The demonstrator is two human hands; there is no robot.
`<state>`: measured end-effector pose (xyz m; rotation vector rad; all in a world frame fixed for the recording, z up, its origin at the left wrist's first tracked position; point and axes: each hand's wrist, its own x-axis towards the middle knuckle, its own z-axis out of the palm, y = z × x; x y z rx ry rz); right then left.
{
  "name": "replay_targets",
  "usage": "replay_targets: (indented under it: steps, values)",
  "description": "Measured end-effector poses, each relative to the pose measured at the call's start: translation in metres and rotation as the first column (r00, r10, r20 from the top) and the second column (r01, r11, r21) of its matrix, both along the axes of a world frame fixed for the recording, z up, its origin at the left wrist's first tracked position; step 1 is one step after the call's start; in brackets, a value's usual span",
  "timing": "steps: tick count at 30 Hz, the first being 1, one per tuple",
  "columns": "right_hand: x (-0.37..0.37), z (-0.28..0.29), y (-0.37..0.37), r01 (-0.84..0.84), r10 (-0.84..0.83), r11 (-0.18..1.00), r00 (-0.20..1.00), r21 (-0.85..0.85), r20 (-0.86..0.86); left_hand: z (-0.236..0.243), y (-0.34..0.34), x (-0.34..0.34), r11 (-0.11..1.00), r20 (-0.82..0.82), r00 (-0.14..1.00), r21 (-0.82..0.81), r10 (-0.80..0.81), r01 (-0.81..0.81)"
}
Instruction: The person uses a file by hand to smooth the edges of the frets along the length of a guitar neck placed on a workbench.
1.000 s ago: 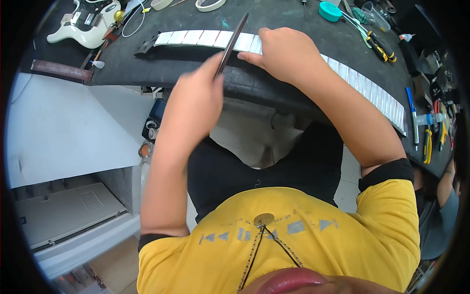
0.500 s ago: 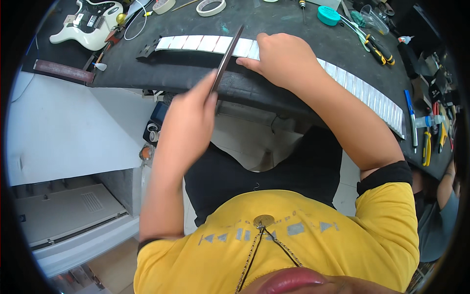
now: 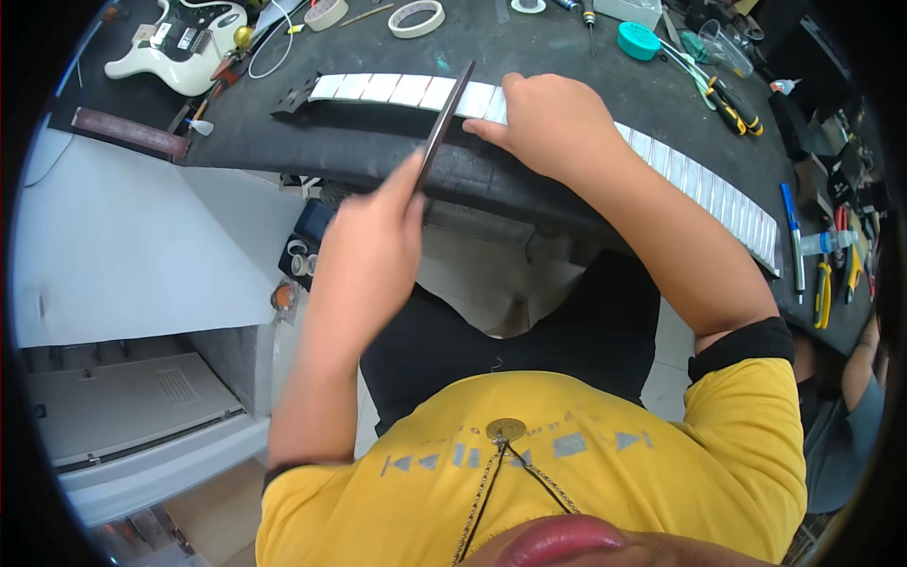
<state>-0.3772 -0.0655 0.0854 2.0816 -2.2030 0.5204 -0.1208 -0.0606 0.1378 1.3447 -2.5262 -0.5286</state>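
Clamped fingers on file [image 3: 446,121]: left hand [image 3: 373,238] | cannot tell fingers: right hand [image 3: 559,118] | could gouge neck [image 3: 411,90] from file tilt

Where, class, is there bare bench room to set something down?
Bare bench: between the tape rolls and guitar neck, and between that neck and black-yellow handles. Crowded: right edge, around the blue pen and clear bottle.

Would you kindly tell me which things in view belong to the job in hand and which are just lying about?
In the job:
narrow flat tool, in the left hand
guitar neck with white strips, under the right hand

Seemingly lying about:
white guitar body
tape roll
teal round container
blue-and-silver pen
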Motion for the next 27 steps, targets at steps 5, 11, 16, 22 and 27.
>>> replay_targets:
  steps: [5, 11, 16, 22, 27]
  values:
    - [0.004, 0.004, -0.006, -0.028, 0.028, 1.0, 0.999, 0.008, 0.018, -0.001, -0.071, -0.049, 0.994, -0.04, 0.994, -0.041, -0.101, 0.099]
    - [-0.001, 0.001, -0.005, 0.016, -0.019, 0.997, 0.999, 0.081, 0.038, -0.02, 0.057, 0.074, 0.999, -0.119, 0.993, 0.033, -0.002, 0.006]
    - [-0.003, 0.008, 0.0, 0.018, -0.02, 0.996, 1.0, 0.089, 0.023, -0.015, 0.07, 0.097, 0.971, -0.215, 0.971, 0.232, 0.106, -0.055]
    - [-0.004, 0.015, 0.009, 0.032, -0.029, 0.989, 0.999, 0.147, -0.025, -0.028, 0.04, 0.069, 0.971, -0.396, 0.908, 0.235, 0.136, -0.043]
    - [0.007, 0.005, 0.0, 0.007, -0.007, 1.0, 1.0, 0.021, 0.016, -0.03, 0.023, 0.055, 0.976, -0.354, 0.934, 0.215, 0.035, 0.045]
